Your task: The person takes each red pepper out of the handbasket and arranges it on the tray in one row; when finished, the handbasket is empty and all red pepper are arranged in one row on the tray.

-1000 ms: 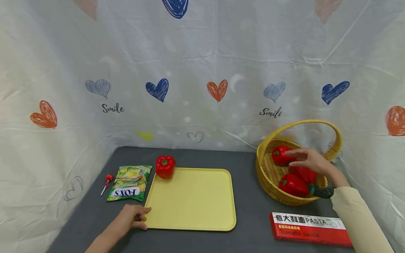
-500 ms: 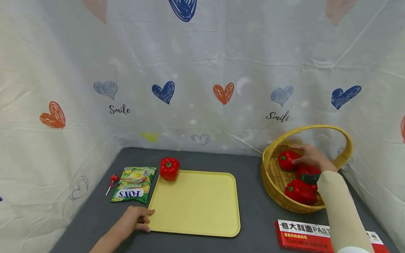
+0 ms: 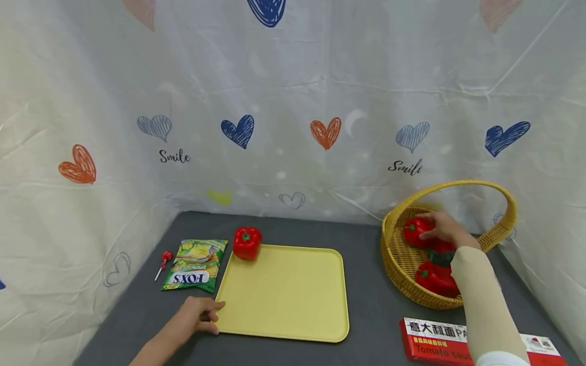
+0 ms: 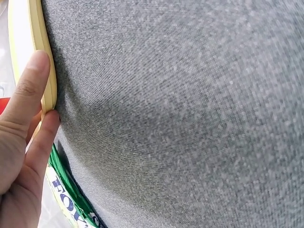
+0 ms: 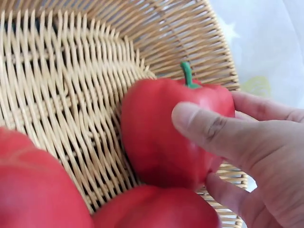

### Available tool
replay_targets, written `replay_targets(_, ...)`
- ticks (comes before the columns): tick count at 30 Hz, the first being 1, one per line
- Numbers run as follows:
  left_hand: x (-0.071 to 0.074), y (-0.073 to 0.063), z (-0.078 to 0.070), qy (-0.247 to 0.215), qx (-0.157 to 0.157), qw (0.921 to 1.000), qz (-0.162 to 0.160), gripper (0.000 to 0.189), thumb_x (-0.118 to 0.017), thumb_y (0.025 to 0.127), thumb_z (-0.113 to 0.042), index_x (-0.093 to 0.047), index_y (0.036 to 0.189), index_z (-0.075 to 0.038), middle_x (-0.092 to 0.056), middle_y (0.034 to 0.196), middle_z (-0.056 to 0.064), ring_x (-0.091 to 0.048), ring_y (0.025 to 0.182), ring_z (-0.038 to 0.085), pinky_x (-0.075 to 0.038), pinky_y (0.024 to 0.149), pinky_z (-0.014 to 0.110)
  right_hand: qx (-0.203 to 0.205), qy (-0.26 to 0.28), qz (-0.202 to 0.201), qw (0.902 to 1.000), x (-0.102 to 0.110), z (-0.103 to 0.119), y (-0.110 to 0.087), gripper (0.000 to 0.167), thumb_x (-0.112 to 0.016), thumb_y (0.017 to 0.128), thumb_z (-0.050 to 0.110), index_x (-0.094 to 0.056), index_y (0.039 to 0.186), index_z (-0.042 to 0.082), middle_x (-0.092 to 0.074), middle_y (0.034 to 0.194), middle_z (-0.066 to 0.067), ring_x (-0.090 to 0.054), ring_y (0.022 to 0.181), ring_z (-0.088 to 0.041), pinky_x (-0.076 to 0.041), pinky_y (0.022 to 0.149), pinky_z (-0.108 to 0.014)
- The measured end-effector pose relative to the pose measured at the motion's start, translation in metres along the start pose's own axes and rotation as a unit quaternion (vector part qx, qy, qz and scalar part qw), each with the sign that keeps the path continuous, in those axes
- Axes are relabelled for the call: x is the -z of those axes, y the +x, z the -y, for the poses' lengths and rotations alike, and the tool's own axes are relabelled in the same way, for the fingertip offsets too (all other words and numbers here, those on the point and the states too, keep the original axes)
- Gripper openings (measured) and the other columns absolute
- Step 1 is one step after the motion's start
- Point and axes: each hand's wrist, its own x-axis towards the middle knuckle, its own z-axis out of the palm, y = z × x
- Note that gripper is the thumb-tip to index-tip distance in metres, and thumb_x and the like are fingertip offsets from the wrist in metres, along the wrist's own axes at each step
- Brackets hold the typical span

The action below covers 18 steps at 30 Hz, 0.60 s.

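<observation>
My right hand [image 3: 445,229] reaches into the yellow wicker basket [image 3: 399,267] and grips a red bell pepper [image 5: 159,135]. In the right wrist view the thumb lies across the pepper's near side, below its green stem, with the fingers behind it. Two more peppers lie in the basket, one of them the nearer bell pepper [image 3: 437,279]. At the front left corner of the yellow tray [image 3: 281,295], my left hand [image 3: 194,315] pinches the rim between thumb and fingers. Another bell pepper [image 3: 247,244] sits at the tray's back left corner.
Left of the tray lie a green FOX'S packet [image 3: 194,264] and a red lollipop [image 3: 166,257]. A red pasta box [image 3: 432,348] is in front of the basket, partly under my right sleeve. The basket's tall handle [image 3: 458,184] arches above it.
My right hand has lowered from above the basket onto the back pepper and closed around it. The left hand stays at the tray's corner. The head view has shifted slightly.
</observation>
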Motion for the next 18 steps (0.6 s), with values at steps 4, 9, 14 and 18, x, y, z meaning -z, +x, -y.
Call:
replay_targets(4,0.001,0.0,-0.001,0.01,-0.003,0.9999,0.001,0.029,-0.086,0.063,-0.011,-0.058,0.067,-0.004,-0.068,0.099,0.026,-0.062,0.093,0.009,-0.053,0.064,0.023,-0.023,0.038,0.003,0.999,-0.002,0.003,-0.003,0.062,-0.073,0.086,0.017,-0.045,0.132,-0.014,-0.045,0.127,-0.04,-0.045,0.113,-0.052,-0.041,0.09,-0.06)
replay_targets(9,0.002,0.0,0.0,0.031,-0.008,0.9995,-0.002,0.031,-0.087,0.062,-0.012,-0.057,0.066,-0.006,-0.068,0.099,0.028,-0.065,0.095,0.016,-0.053,0.064,0.023,-0.052,0.118,0.012,0.9916,-0.003,0.007,-0.008,0.063,-0.066,0.092,0.021,-0.037,0.138,-0.011,-0.042,0.132,-0.039,-0.045,0.117,-0.053,-0.046,0.089,-0.054)
replay_targets(14,0.002,0.001,0.001,0.046,-0.033,0.9983,-0.013,0.033,-0.088,0.061,-0.013,-0.056,0.065,-0.007,-0.066,0.097,0.031,-0.068,0.092,0.03,-0.052,0.059,0.022,-0.057,0.171,0.022,0.9834,-0.003,0.006,-0.012,0.065,-0.063,0.094,0.02,-0.031,0.141,-0.012,-0.036,0.139,-0.038,-0.038,0.125,-0.053,-0.043,0.094,-0.055)
replay_targets(18,0.0,0.0,0.002,0.048,-0.033,0.9982,-0.012,0.033,-0.088,0.061,-0.014,-0.056,0.065,-0.007,-0.066,0.097,0.031,-0.068,0.09,0.033,-0.05,0.057,0.022,-0.068,0.208,0.023,0.9755,-0.005,0.003,-0.013,0.071,-0.062,0.095,0.023,-0.024,0.146,-0.009,-0.029,0.144,-0.038,-0.032,0.129,-0.053,-0.04,0.096,-0.057)
